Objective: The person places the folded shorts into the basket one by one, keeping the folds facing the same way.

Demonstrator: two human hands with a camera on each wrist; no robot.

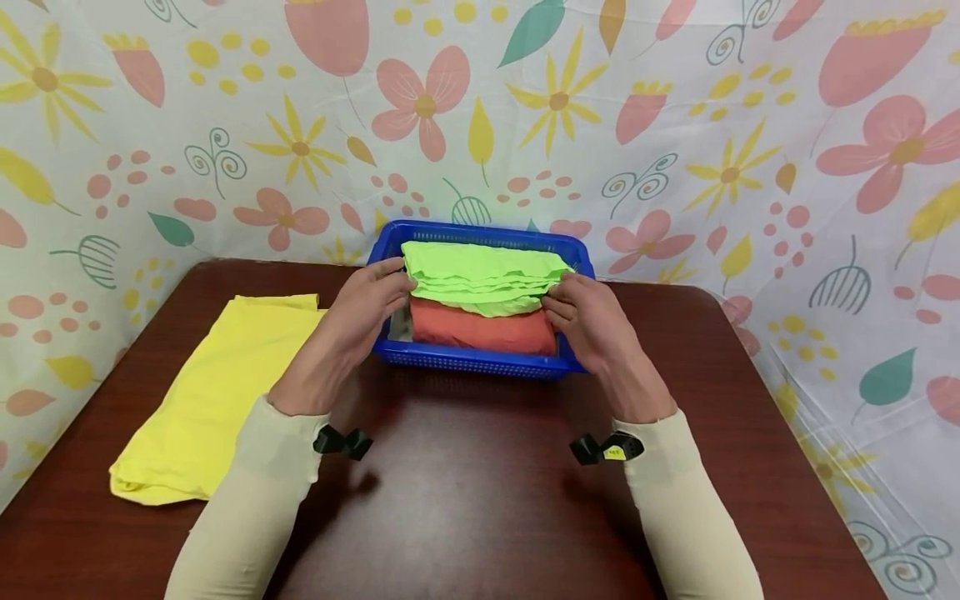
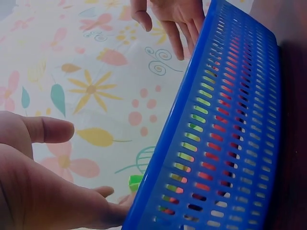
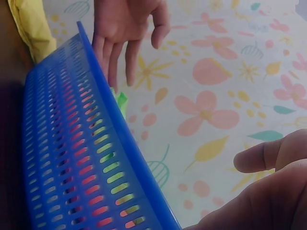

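A folded lime-green cloth (image 1: 483, 271) lies in a blue plastic basket (image 1: 472, 360), beside and partly over a folded red-orange cloth (image 1: 483, 327). My left hand (image 1: 363, 308) reaches over the basket's left end, its fingertips right at the green cloth's left edge. At the opposite edge are the fingers of my right hand (image 1: 596, 321). Both wrist views show straight fingers dipping behind the basket rim, with each thumb held apart from them. The basket wall hides the fingertips of the left hand (image 2: 53, 187) and of the right hand (image 3: 259, 191) there.
A folded yellow cloth (image 1: 217, 392) lies on the left of the dark brown table (image 1: 465, 492). Behind the table hangs a white curtain (image 1: 480, 108) with a flower print, close to the basket's far side. Both forearms wear pale sleeves with small black devices at the wrists.
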